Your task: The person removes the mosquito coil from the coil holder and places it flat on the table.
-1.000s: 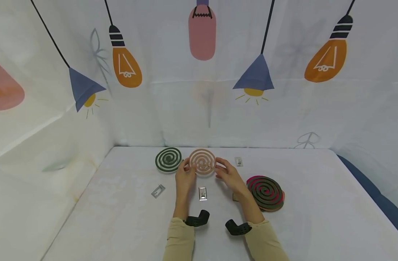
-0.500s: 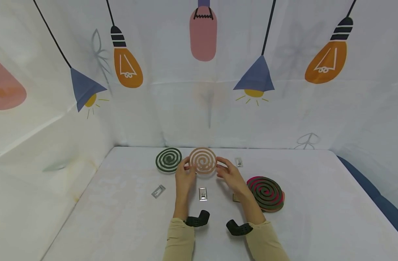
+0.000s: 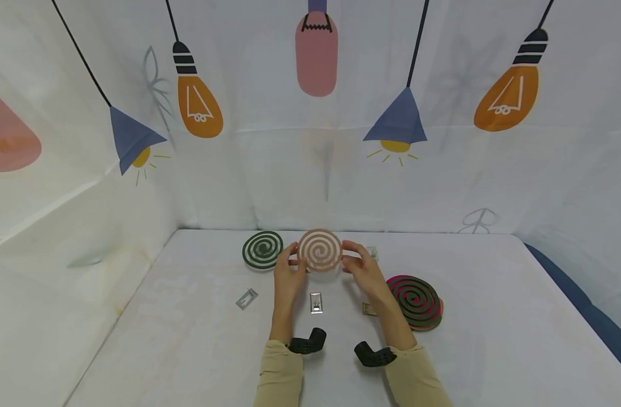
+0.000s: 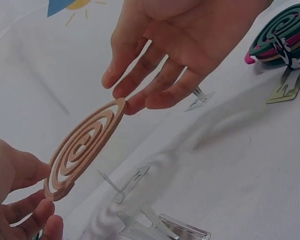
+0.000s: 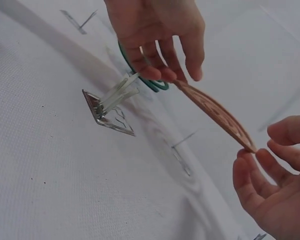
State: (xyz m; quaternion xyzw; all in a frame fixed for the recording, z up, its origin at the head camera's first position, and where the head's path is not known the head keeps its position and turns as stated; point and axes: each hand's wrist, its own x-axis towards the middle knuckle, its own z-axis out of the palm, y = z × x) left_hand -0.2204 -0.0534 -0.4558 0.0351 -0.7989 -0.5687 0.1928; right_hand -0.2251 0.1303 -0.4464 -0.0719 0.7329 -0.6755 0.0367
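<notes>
A tan mosquito coil [image 3: 320,250] is held up over the back of the table, tilted in the left wrist view. My left hand [image 3: 289,277] pinches its left edge between thumb and fingers. At the opposite edge is my right hand [image 3: 363,274], its fingertips right at the rim [image 5: 254,150] and its thumb standing apart. Below the coil, a thin metal coil stand [image 4: 131,184] with a raised prong sits on the table. Another metal stand [image 3: 316,303] lies nearer, between my forearms.
A dark green coil [image 3: 263,250] is just left of my left hand. Beyond my right forearm is a stack of green, pink and tan coils [image 3: 415,302]. More metal stands lie at the left [image 3: 246,298], by the right forearm [image 3: 369,309] and behind the right hand [image 3: 373,252].
The tan coil has shifted slightly right and up. My right hand has moved a little to the right with its edge, while my left hand stays nearly in place.
</notes>
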